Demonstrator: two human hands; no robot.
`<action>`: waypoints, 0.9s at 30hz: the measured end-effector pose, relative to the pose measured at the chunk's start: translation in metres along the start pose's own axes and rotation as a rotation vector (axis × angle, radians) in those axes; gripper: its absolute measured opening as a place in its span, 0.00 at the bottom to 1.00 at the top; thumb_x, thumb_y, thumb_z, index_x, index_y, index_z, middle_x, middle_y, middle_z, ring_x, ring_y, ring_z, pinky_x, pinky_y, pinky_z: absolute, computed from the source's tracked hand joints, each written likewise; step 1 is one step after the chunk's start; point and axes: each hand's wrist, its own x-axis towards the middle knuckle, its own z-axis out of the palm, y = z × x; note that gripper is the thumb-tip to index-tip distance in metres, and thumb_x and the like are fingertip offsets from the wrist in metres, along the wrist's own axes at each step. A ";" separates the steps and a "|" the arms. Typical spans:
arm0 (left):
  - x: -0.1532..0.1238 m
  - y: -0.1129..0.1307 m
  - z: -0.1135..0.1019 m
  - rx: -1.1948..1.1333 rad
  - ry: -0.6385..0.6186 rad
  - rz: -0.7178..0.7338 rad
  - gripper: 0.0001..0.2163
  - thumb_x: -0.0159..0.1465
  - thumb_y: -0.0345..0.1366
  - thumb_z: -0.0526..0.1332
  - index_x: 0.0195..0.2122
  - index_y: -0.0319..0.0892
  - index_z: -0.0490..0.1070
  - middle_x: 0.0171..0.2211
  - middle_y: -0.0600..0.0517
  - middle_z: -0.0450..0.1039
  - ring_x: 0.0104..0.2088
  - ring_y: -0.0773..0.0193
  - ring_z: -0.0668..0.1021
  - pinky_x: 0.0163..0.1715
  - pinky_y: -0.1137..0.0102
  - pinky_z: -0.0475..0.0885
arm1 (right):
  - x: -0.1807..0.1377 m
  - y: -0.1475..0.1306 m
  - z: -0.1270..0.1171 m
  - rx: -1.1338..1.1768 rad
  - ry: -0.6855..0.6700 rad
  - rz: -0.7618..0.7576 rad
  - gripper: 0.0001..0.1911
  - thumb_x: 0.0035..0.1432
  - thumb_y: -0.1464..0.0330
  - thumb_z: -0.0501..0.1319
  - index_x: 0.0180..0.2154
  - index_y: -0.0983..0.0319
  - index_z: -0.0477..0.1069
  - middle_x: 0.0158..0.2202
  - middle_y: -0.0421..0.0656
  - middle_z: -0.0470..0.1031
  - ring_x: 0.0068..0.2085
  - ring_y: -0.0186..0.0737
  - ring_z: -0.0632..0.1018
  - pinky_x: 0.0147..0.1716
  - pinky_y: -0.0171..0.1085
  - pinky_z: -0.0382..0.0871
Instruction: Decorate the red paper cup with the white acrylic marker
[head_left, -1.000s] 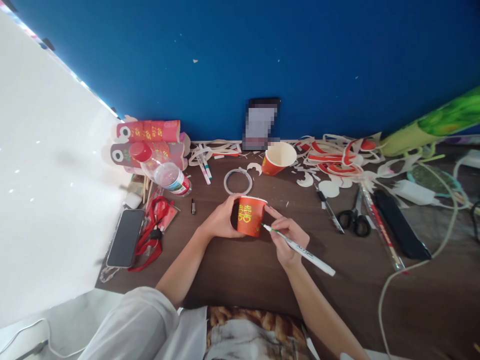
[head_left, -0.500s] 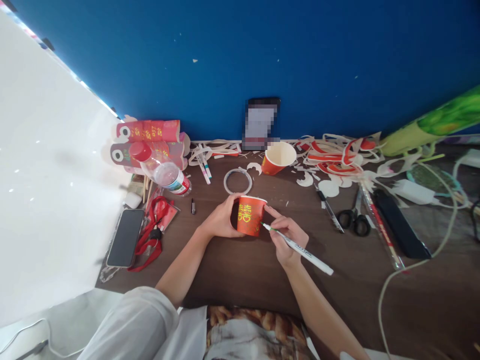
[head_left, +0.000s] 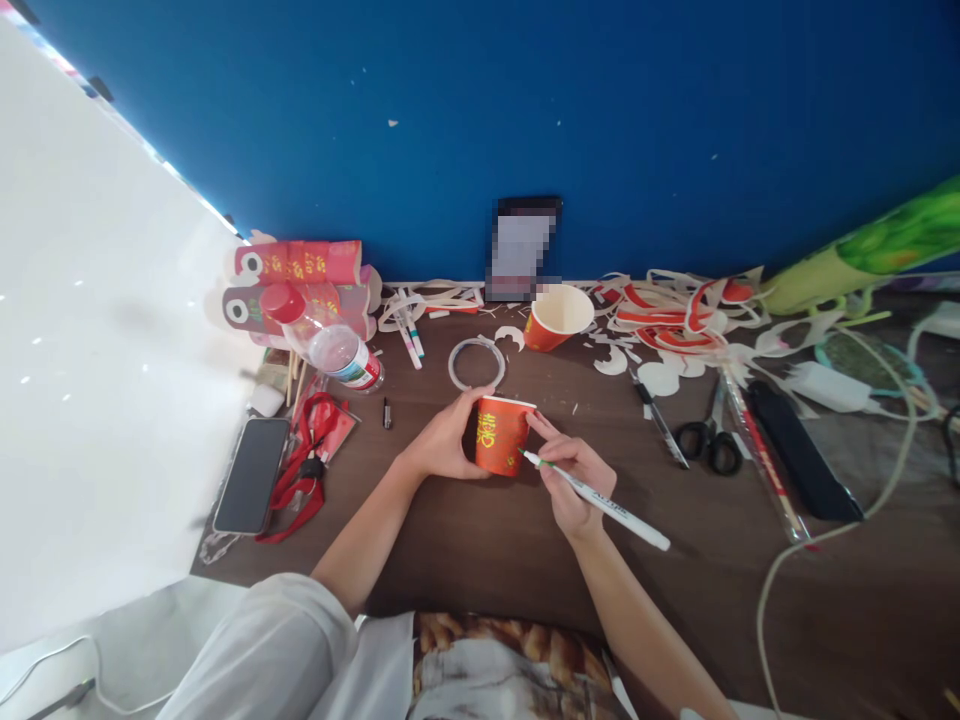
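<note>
A red paper cup [head_left: 501,436] with yellow Chinese characters stands near the middle of the desk. My left hand [head_left: 448,440] is closed around its left side, thumb low and fingers at the rim. In my right hand [head_left: 579,485] is a white marker [head_left: 619,517] with a green tip. The tip is at the cup's lower right side; whether it touches cannot be made out. A finger of my right hand rests against the cup's upper right edge. Behind the cup lies a roll of tape [head_left: 477,364].
Another red paper cup [head_left: 559,318] stands at the back by paper strips [head_left: 686,315]. Scissors [head_left: 711,440] and a black pen [head_left: 661,420] lie to the right. To the left are a plastic bottle [head_left: 349,360], a phone [head_left: 252,475] and a red lanyard [head_left: 304,500].
The cup has turned slightly in my left hand, its yellow characters shifting left. My right hand and the marker stay nearly in place.
</note>
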 end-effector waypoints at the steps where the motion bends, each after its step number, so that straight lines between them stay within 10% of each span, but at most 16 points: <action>1: 0.000 0.000 0.001 0.001 0.015 -0.012 0.48 0.43 0.46 0.72 0.61 0.44 0.48 0.60 0.41 0.60 0.60 0.49 0.68 0.60 0.56 0.65 | 0.000 -0.002 0.001 -0.005 0.005 -0.016 0.12 0.56 0.63 0.63 0.26 0.63 0.66 0.24 0.40 0.71 0.48 0.51 0.79 0.57 0.55 0.67; 27: 0.001 0.001 0.005 -0.002 0.054 -0.048 0.49 0.41 0.49 0.73 0.60 0.43 0.49 0.60 0.39 0.60 0.58 0.49 0.70 0.58 0.57 0.68 | 0.001 -0.003 0.000 -0.093 -0.069 -0.082 0.09 0.55 0.69 0.60 0.24 0.63 0.66 0.21 0.38 0.67 0.48 0.50 0.79 0.58 0.54 0.67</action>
